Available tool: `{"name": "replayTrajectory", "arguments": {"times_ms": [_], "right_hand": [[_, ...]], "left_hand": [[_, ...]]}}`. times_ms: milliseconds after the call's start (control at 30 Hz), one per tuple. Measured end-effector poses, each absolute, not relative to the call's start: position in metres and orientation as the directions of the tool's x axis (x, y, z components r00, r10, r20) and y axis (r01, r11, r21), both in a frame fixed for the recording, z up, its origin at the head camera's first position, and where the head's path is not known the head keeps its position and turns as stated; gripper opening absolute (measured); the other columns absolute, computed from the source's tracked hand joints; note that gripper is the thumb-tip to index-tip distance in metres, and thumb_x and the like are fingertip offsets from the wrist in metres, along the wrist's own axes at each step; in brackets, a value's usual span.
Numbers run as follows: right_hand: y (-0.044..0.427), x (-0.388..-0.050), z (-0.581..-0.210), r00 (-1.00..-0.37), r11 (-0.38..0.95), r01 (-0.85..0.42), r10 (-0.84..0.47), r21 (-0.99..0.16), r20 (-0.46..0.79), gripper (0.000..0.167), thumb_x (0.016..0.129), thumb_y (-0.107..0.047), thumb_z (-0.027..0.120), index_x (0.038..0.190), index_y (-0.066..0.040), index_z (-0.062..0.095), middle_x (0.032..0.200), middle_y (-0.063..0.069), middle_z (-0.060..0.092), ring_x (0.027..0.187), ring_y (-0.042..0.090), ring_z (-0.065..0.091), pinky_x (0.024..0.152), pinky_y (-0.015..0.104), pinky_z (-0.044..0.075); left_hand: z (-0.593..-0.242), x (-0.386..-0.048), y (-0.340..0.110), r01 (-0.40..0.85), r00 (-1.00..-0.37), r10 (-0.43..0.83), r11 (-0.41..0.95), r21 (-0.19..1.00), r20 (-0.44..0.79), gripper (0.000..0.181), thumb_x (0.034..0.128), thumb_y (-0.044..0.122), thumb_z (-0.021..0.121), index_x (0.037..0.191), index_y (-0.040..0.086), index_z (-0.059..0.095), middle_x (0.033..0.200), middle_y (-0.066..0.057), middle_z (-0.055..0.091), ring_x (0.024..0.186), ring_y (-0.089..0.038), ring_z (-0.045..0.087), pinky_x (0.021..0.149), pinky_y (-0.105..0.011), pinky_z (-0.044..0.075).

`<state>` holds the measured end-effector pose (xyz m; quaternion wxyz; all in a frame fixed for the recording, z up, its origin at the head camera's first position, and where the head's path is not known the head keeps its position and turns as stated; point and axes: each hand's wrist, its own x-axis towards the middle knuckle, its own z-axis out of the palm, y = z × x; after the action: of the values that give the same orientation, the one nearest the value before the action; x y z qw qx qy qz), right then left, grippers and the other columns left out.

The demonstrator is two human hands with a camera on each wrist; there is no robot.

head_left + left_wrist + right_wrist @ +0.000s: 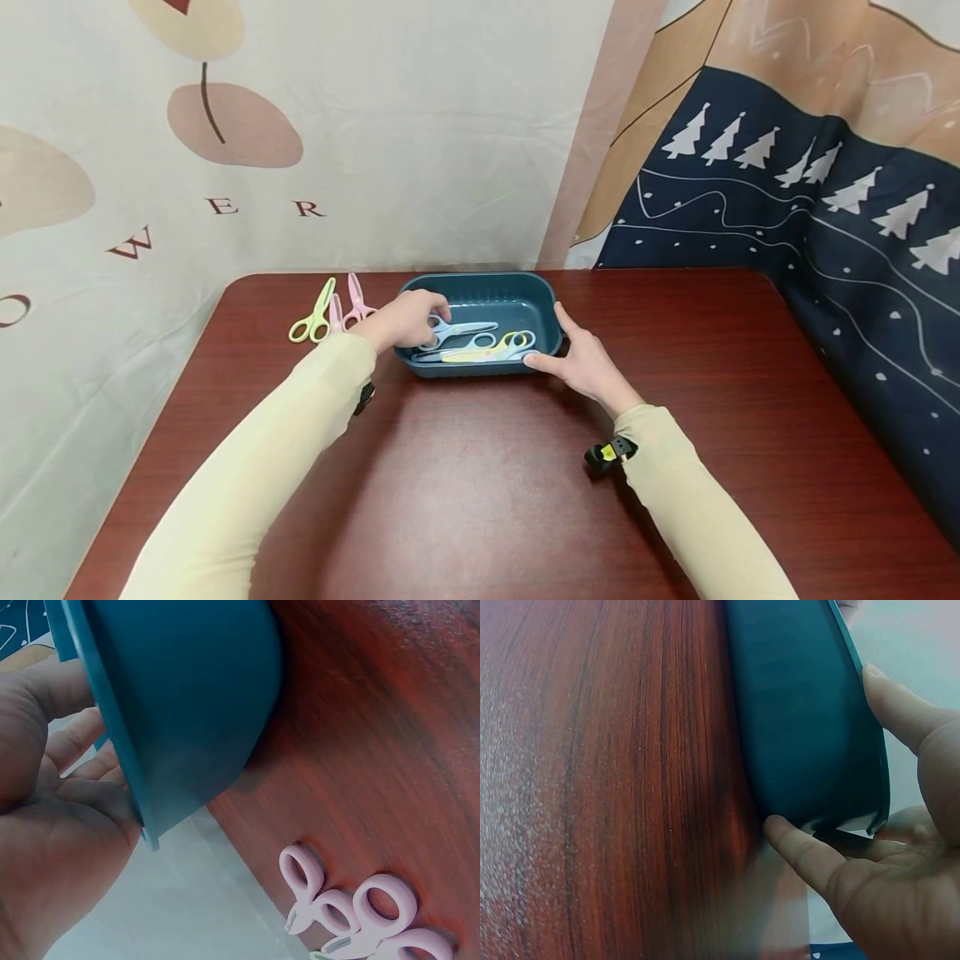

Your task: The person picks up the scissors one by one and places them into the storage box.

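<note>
A dark teal tray (480,368) holds several blue scissors and a pair with yellow. The left hand (405,319) reaches over the tray's left end, its fingers curled at the handle of the blue scissors (468,327). In the left wrist view, the tray wall (180,697) hides the fingertips of the left hand (64,802). Thumb and fingers of the right hand (588,360) grip the tray's right end. From the right wrist view, the right hand (870,862) touches the tray's outer wall (810,727) and rim.
Green scissors (317,317) and two pink scissors (356,300) lie left of the tray on the dark red table (465,492). Two pink handles (386,900) show in the left wrist view. A printed cloth (420,150) hangs behind the table.
</note>
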<state>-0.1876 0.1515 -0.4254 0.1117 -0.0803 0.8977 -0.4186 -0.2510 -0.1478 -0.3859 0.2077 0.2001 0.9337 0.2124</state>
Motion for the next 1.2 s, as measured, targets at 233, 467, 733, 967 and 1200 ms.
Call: {"name": "replayTrajectory", "arguments": {"times_ms": [233,467,733,967,1200], "right_hand": [[0.151,-0.188,-0.425,-0.963,0.632,-0.056,-0.240,-0.773,-0.126,0.108,0.090,-0.042,0.080,0.166,-0.008,0.011,0.169,0.016,0.027,0.151,0.036,0.032,0.118,0.058,0.035],[0.150,-0.188,-0.424,-0.963,0.631,-0.058,-0.241,-0.774,-0.125,0.108,0.090,-0.041,0.080,0.166,-0.008,0.011,0.169,0.016,0.027,0.151,0.036,0.032,0.118,0.058,0.035],[0.150,-0.187,-0.424,-0.960,0.631,-0.051,-0.244,-0.774,-0.136,0.108,0.090,-0.042,0.079,0.166,-0.008,0.011,0.169,0.017,0.026,0.152,0.037,0.031,0.118,0.058,0.036],[0.150,-0.187,-0.425,-0.960,0.631,-0.049,-0.245,-0.774,-0.139,0.107,0.091,-0.041,0.079,0.167,-0.009,0.010,0.168,0.018,0.027,0.151,0.036,0.032,0.117,0.057,0.036],[0.151,-0.187,-0.425,-0.961,0.632,-0.047,-0.241,-0.773,-0.138,0.107,0.091,-0.041,0.079,0.166,-0.008,0.011,0.167,0.019,0.028,0.149,0.037,0.034,0.117,0.058,0.037]], "left_hand": [[-0.388,-0.246,-0.154,0.297,-0.863,0.463,0.789,0.538,-0.202,0.038,0.0889,0.001,0.076,0.125,-0.001,0.065,0.133,-0.020,0.065,0.124,-0.034,0.062,0.105,-0.049,0.050],[-0.388,-0.243,-0.156,0.291,-0.883,0.438,0.794,0.533,-0.169,0.038,0.0890,0.003,0.077,0.126,0.000,0.066,0.135,-0.019,0.064,0.129,-0.036,0.057,0.110,-0.051,0.046],[-0.389,-0.241,-0.158,0.285,-0.889,0.427,0.798,0.531,-0.165,0.035,0.0906,0.003,0.076,0.125,0.001,0.067,0.135,-0.019,0.063,0.129,-0.036,0.057,0.110,-0.052,0.046],[-0.390,-0.238,-0.162,0.304,-0.891,0.438,0.773,0.557,-0.122,0.034,0.0915,0.003,0.073,0.125,0.000,0.067,0.134,-0.018,0.064,0.128,-0.037,0.058,0.109,-0.053,0.046],[-0.390,-0.231,-0.170,0.288,-0.907,0.415,0.730,0.620,-0.068,0.034,0.0912,0.001,0.073,0.125,0.001,0.067,0.134,-0.018,0.062,0.129,-0.039,0.057,0.110,-0.054,0.046]]}}
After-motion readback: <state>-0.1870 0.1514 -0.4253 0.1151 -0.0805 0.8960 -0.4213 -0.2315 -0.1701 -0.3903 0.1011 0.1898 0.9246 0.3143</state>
